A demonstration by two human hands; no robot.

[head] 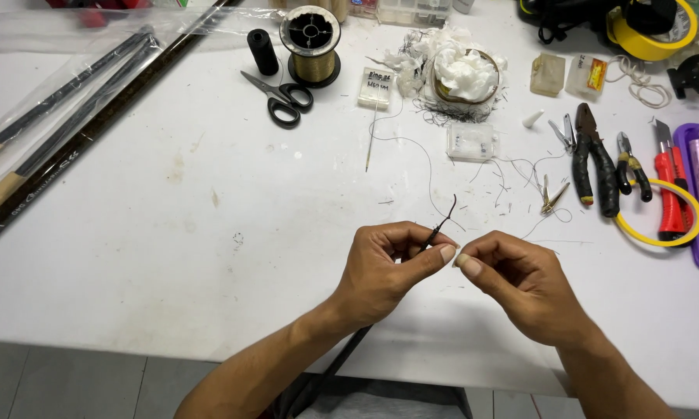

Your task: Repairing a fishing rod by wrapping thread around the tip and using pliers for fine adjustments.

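Your left hand (384,268) pinches the thin black rod tip (442,225) firm, your right hand (520,283) nips fine thread just beside that grip, steadied above the white tabletop (171,233).

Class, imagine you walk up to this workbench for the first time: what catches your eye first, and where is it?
First, the left hand and right hand meeting at the near edge of the white table, pinching a thin dark rod tip. Next, the black scissors and spool of line at the far middle, then the pliers on the right.
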